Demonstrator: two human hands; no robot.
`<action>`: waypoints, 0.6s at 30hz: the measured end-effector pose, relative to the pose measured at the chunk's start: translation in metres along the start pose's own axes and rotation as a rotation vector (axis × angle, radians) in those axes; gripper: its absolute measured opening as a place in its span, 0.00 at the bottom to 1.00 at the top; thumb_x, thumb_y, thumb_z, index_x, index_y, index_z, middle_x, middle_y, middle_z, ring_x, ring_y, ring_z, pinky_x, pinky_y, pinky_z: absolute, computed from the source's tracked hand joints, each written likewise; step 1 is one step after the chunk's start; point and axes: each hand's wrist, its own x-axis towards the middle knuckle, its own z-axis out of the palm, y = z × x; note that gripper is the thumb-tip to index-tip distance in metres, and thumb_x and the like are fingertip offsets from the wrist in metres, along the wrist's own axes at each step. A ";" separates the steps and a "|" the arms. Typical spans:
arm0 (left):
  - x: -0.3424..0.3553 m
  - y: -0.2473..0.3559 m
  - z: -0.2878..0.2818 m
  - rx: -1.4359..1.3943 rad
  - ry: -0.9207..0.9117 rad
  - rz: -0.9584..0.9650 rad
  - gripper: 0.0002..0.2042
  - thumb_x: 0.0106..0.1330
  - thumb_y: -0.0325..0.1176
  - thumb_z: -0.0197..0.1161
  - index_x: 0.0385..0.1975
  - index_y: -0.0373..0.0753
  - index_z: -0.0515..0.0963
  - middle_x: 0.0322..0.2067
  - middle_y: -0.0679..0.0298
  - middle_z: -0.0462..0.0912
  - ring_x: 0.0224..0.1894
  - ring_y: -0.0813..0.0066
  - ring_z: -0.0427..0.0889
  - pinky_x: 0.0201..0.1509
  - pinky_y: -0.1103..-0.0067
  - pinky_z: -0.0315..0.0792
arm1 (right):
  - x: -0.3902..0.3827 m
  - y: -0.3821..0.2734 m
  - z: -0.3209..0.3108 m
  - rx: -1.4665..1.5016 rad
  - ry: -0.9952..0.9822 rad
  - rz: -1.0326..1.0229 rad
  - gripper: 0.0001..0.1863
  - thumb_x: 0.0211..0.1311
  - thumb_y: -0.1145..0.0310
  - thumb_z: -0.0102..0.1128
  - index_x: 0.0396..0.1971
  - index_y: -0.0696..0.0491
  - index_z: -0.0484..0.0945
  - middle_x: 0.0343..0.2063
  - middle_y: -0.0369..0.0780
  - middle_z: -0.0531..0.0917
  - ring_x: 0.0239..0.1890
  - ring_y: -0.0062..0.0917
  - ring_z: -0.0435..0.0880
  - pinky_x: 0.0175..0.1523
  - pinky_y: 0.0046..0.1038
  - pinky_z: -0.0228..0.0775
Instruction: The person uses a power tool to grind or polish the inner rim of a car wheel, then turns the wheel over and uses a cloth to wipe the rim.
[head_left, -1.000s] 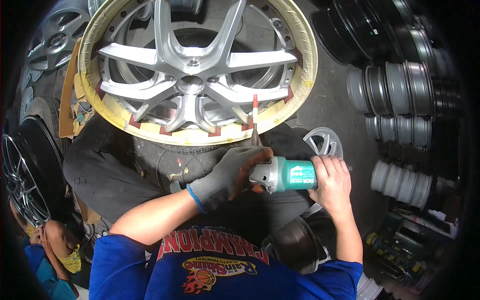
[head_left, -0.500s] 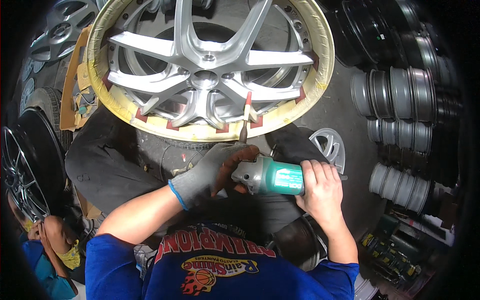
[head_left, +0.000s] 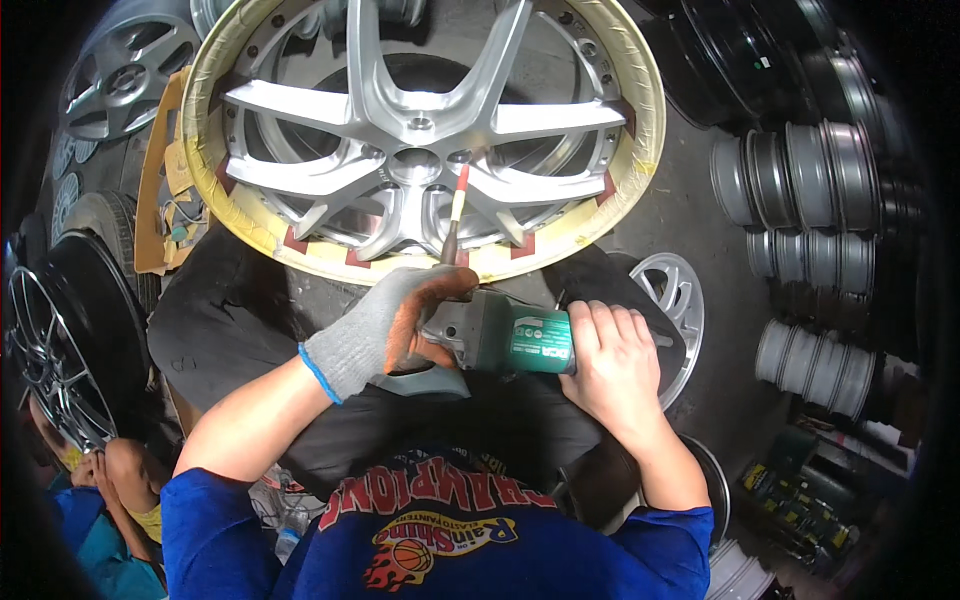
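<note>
Sliding leftward across the wheel [head_left: 400, 132], the red tip [head_left: 463, 178] has come in from farther out along a lower right spoke and now shows close to the hub, just below a bolt hole [head_left: 459, 157]. That puts the working end at the wheel's centre instead of along the spoke. From where I stand I can't tell whether the tip touches metal, or whether it is spinning.

Both hands have travelled with the tool and kept their grips. The left hand [head_left: 390, 318], in a grey and orange glove with a blue cuff, is wrapped round the metal head of the power tool [head_left: 540, 342]. The bare right hand [head_left: 615, 360] is closed round the rear end of its green body. Above the glove, the slim shaft [head_left: 457, 208] runs dark, then pale, up to the tip.

As for the wheel, it sits face up in front of the seated person's knees, its top edge cut off by the view. The spokes are bare silver and catch the light brightly near the hub. Creased yellow tape [head_left: 645, 150] covers the rim, with dark red patches [head_left: 522, 246] where the spoke ends meet it.
</note>
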 end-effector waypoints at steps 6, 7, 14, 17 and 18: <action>-0.001 -0.005 0.007 0.168 0.057 0.175 0.19 0.70 0.42 0.61 0.53 0.35 0.73 0.47 0.63 0.79 0.48 0.72 0.80 0.40 0.74 0.80 | 0.001 0.010 0.011 0.076 0.054 -0.002 0.33 0.30 0.69 0.72 0.47 0.57 0.77 0.42 0.41 0.78 0.46 0.35 0.76 0.54 0.37 0.68; -0.002 -0.009 0.007 0.228 0.062 0.236 0.19 0.71 0.43 0.60 0.52 0.35 0.74 0.44 0.63 0.79 0.44 0.72 0.82 0.38 0.73 0.82 | 0.000 0.012 0.007 0.075 0.069 0.007 0.33 0.30 0.69 0.72 0.47 0.57 0.77 0.42 0.41 0.78 0.46 0.35 0.76 0.54 0.37 0.68; 0.007 -0.026 0.099 0.037 0.112 0.121 0.13 0.71 0.39 0.59 0.46 0.38 0.79 0.33 0.65 0.81 0.30 0.79 0.82 0.27 0.83 0.74 | -0.042 0.068 -0.005 -0.032 0.157 -0.009 0.40 0.25 0.71 0.71 0.52 0.53 0.77 0.45 0.40 0.78 0.49 0.37 0.76 0.58 0.41 0.68; 0.038 -0.035 0.122 -0.004 0.085 0.103 0.18 0.75 0.40 0.56 0.52 0.31 0.74 0.40 0.55 0.82 0.33 0.67 0.84 0.31 0.72 0.80 | -0.057 0.092 -0.011 -0.072 0.181 0.040 0.38 0.26 0.73 0.71 0.50 0.54 0.77 0.43 0.41 0.80 0.46 0.37 0.78 0.56 0.41 0.69; 0.047 -0.037 0.130 -0.002 0.081 0.104 0.18 0.75 0.40 0.56 0.52 0.31 0.74 0.40 0.55 0.82 0.33 0.67 0.84 0.31 0.72 0.80 | -0.061 0.100 -0.012 -0.075 0.182 0.042 0.38 0.26 0.73 0.71 0.50 0.54 0.77 0.43 0.41 0.80 0.46 0.37 0.78 0.56 0.41 0.69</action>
